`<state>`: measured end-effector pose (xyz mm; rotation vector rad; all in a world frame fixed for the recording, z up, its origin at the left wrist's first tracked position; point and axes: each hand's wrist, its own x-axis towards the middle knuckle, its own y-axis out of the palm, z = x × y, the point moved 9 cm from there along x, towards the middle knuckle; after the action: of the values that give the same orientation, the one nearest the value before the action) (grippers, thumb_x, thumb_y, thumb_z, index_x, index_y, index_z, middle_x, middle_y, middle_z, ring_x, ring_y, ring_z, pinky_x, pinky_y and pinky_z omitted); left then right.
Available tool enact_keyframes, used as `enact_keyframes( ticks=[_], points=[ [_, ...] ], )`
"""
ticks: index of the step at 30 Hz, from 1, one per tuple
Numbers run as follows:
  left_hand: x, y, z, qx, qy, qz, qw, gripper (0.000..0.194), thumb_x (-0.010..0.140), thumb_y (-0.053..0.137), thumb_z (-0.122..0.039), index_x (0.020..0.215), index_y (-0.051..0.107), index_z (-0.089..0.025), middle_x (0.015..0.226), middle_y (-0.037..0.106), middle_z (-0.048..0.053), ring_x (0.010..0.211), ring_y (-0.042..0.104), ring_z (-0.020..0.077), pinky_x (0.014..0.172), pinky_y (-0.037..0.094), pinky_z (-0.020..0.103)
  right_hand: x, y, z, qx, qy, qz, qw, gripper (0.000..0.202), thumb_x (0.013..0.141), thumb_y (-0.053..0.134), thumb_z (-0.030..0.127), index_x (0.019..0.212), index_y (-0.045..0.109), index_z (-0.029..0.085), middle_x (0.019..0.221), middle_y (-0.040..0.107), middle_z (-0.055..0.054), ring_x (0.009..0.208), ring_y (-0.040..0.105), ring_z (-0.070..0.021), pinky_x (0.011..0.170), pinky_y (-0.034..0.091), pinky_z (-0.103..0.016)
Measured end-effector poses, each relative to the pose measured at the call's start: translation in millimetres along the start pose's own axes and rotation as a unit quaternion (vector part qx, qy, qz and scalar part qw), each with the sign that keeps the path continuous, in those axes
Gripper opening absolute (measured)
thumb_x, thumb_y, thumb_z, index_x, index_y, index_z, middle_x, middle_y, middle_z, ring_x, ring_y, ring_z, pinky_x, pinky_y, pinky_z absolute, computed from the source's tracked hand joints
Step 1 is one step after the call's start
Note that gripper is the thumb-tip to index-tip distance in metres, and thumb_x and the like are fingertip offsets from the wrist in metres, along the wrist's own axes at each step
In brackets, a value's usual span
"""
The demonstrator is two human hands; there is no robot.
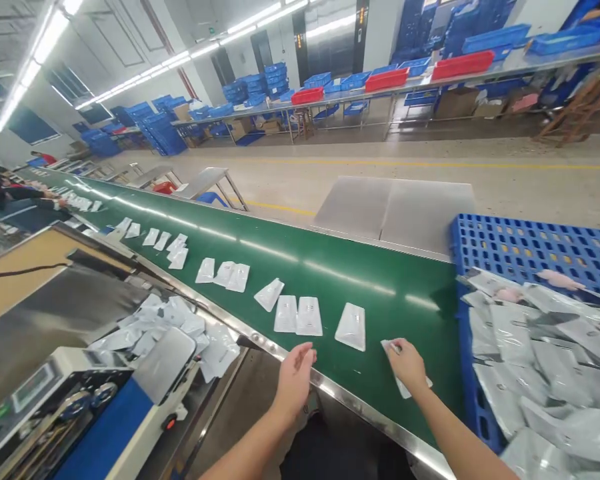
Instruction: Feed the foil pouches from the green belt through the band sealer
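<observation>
Right hand (409,365): fingertips on the pouch (404,389); pinching or resting, I cannot tell.
Left hand (296,379): empty, fingers loosely curled near the belt's (350,277) edge.
Pouch: on the belt, partly under the right hand; I would lay it flat (apart from its neighbour (351,327)).

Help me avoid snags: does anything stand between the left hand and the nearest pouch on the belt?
Nothing visible does. From this view, only bare green belt shows between the left hand and that pouch.
</observation>
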<state>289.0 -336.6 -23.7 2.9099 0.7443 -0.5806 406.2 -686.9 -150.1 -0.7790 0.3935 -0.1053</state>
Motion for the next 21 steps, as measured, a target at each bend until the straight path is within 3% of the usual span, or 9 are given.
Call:
enact_keyframes(
  ticks=[4,6,8,10,12,16,20,21],
  points=[
    [-22.3,-151.5,7.5,0.033,-0.001,-0.116,0.993,0.079,0.062,0.091,-0.082,0.103,0.085,-0.015,0.105,0.085,0.018,0.107,0.08,0.0392,0.105,0.061,0.051,4.6,9.5,17.6,0.021,0.01,-0.046,0.999,0.059,0.095,0.041,0.062,0.122,0.073,0.02,0.101,0.082,-0.021,0.09,0.08,-0.0387,0.082,0.063,-0.052],
    [-37.7,-204.2,16.5,0.024,-0.02,-0.181,0.983,0.085,0.058,0.091,-0.085,0.106,0.086,-0.015,0.107,0.085,0.019,0.11,0.08,0.0412,0.104,0.062,0.051,16.6,12.7,37.4,0.026,-0.006,-0.071,0.997,0.065,0.087,0.051,0.073,0.117,0.075,0.021,0.091,0.081,-0.019,0.086,0.079,-0.0398,0.08,0.063,-0.054],
    [-54.0,-236.6,25.6,0.001,-0.034,-0.227,0.973,0.085,0.058,0.092,-0.084,0.108,0.086,-0.015,0.108,0.085,0.019,0.112,0.08,0.042,0.103,0.063,0.052,31.8,23.7,58.2,0.016,-0.015,-0.061,0.998,0.059,0.072,0.064,0.077,0.098,0.077,0.026,0.076,0.077,-0.016,0.081,0.078,-0.0431,0.077,0.062,-0.058],
    [-70.9,-254.5,32.3,-0.028,-0.038,-0.267,0.963,0.08,0.061,0.093,-0.08,0.107,0.086,-0.016,0.106,0.085,0.018,0.11,0.081,0.0413,0.102,0.064,0.052,43.4,39.9,77.7,-0.001,-0.016,-0.014,1.0,0.044,0.063,0.066,0.07,0.079,0.073,0.029,0.065,0.072,-0.016,0.077,0.077,-0.0475,0.074,0.06,-0.062],
    [-88.9,-264.5,36.8,-0.055,-0.038,-0.308,0.949,0.075,0.062,0.094,-0.077,0.104,0.086,-0.016,0.102,0.085,0.017,0.107,0.082,0.0399,0.1,0.064,0.052,45.5,54.0,97.8,-0.006,-0.026,0.038,0.999,0.035,0.064,0.062,0.063,0.071,0.07,0.03,0.064,0.071,-0.017,0.078,0.077,-0.0495,0.074,0.059,-0.062],
    [-127.7,-271.3,43.3,-0.103,-0.036,-0.394,0.913,0.071,0.057,0.097,-0.076,0.096,0.086,-0.018,0.096,0.085,0.016,0.101,0.083,0.0393,0.095,0.066,0.051,24.8,68.4,138.8,0.02,-0.074,0.101,0.992,0.045,0.068,0.056,0.058,0.09,0.077,0.026,0.081,0.08,-0.018,0.087,0.081,-0.0449,0.078,0.064,-0.055],
    [-155.0,-263.9,48.1,-0.133,-0.012,-0.443,0.887,0.072,0.054,0.096,-0.081,0.088,0.086,-0.019,0.087,0.084,0.014,0.091,0.083,0.0376,0.088,0.068,0.048,-7.6,87.0,153.1,-0.014,-0.031,0.17,0.985,0.062,0.067,0.065,0.075,0.106,0.083,0.031,0.073,0.073,-0.021,0.08,0.08,-0.0519,0.072,0.061,-0.066],
    [-158.7,-262.9,48.6,-0.133,0.004,-0.448,0.884,0.072,0.055,0.095,-0.082,0.088,0.086,-0.019,0.086,0.084,0.015,0.089,0.082,0.0367,0.087,0.068,0.047,-17.6,94.2,162.7,-0.012,-0.052,0.194,0.98,0.064,0.068,0.067,0.081,0.109,0.083,0.035,0.071,0.07,-0.021,0.078,0.078,-0.0529,0.067,0.059,-0.067]
  ],
)
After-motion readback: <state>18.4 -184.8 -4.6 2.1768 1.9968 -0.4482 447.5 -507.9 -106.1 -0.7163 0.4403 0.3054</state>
